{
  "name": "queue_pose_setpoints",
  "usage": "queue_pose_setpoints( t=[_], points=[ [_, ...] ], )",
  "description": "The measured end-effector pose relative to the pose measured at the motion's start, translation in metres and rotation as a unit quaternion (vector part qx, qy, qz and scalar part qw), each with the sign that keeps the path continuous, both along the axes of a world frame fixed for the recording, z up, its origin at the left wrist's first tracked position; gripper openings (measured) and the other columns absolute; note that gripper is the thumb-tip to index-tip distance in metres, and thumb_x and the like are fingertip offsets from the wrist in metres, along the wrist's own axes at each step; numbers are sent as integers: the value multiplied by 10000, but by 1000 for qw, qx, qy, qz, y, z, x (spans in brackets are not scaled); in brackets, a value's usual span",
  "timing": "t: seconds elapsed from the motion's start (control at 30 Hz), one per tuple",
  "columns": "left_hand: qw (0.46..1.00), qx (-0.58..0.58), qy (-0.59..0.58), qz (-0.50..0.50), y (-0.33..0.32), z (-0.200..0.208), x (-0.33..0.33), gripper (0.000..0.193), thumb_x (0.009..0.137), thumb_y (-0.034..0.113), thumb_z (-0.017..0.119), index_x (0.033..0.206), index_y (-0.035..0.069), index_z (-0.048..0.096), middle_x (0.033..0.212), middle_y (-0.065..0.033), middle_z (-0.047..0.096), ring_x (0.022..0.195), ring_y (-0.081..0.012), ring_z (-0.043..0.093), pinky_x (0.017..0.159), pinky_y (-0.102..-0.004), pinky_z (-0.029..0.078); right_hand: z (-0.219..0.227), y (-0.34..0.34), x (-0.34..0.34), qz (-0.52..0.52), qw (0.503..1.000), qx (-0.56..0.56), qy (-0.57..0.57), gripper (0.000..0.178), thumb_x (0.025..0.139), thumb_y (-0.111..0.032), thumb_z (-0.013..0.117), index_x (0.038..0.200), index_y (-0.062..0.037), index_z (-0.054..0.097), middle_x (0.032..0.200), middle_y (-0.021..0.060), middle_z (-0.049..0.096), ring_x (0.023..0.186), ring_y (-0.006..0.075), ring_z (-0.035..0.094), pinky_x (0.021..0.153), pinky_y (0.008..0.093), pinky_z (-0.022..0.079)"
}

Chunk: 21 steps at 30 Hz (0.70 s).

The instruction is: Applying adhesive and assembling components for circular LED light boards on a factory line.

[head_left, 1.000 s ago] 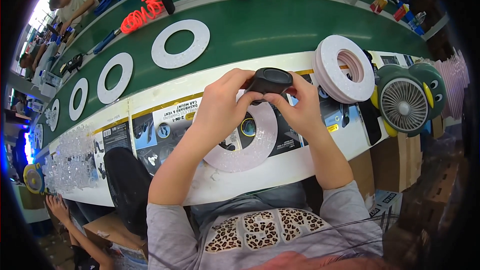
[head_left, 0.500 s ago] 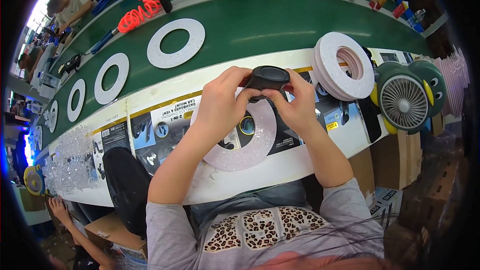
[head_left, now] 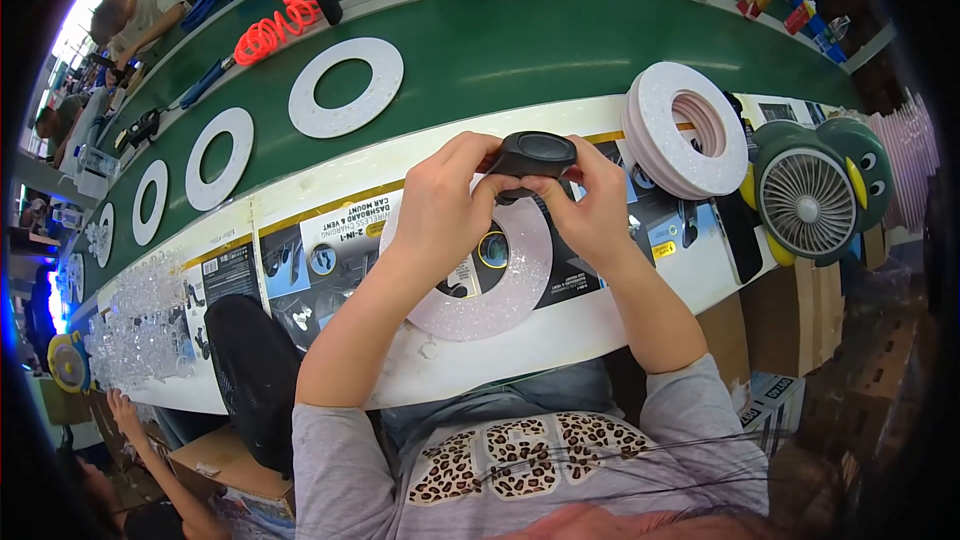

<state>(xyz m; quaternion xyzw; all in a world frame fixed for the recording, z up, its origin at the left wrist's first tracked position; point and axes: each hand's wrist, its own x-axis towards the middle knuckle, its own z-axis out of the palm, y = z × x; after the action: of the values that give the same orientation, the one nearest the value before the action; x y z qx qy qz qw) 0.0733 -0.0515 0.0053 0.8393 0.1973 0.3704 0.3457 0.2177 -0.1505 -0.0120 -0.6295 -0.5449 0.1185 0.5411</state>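
Observation:
A black plastic part with a rounded, oval top is held up between my hands, above the worktable's far edge. My left hand grips its left side, thumb pressed to the near face. Closed on the right side is my right hand, its thumb meeting the near face too. The part's underside and far side are hidden by my fingers. Below my hands, a flat white speckled ring lies on printed packaging sheets. Further right, a stack of similar rings stands tilted.
Beyond the worktable runs a green belt carrying several spaced white rings. A green desk fan stands right. Clear plastic pieces are heaped left, near a black mesh chair back and another person's hand.
The rings on the green belt have shifted slightly left. At lower left the other person's arm and body have moved. My hands hold the black part almost unchanged.

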Motion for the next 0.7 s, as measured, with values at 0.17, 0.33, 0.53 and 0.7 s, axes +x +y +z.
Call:
queue_pose_setpoints(
  t=[0.17, 0.33, 0.53, 0.7],
  points=[
    [1000, 14, -10, -12, 2, 0, 0, 250, 734, -47, 707, 966, -20, 618, 885, -147, 666, 797, -302, 682, 692, -358, 546, 2, -1, 1, 5, 1000, -4, 2, 284, 806, -71, 747, 1046, 19, 625, 953, 96, 677, 867, 168, 667, 792, 288, 537],
    [999, 3, -23, -22, 1, 4, -1, 272, 742, -36, 712, 999, -15, 624, 911, -149, 669, 811, -297, 679, 717, -356, 543, 8, -4, 5, 45, 998, -11, 40, 338, 816, -71, 742, 1108, 14, 595, 1024, 85, 661, 943, 162, 644, 857, 298, 515],
    [998, 0, -44, -44, 3, 2, 1, 293, 774, -65, 672, 1058, -16, 621, 982, -145, 629, 882, -278, 663, 743, -345, 548, 12, -3, 6, 63, 990, -24, 126, 379, 811, -64, 750, 1143, 5, 579, 1061, 76, 655, 988, 150, 626, 903, 306, 495],
    [995, -58, -69, -33, 5, 17, -1, 264, 822, -72, 622, 1078, -9, 618, 1014, -125, 591, 927, -253, 657, 770, -330, 560, 5, 0, 13, 27, 994, 19, 105, 388, 799, -113, 771, 1116, 31, 601, 983, 127, 704, 910, 178, 684, 876, 311, 520]
  ],
)
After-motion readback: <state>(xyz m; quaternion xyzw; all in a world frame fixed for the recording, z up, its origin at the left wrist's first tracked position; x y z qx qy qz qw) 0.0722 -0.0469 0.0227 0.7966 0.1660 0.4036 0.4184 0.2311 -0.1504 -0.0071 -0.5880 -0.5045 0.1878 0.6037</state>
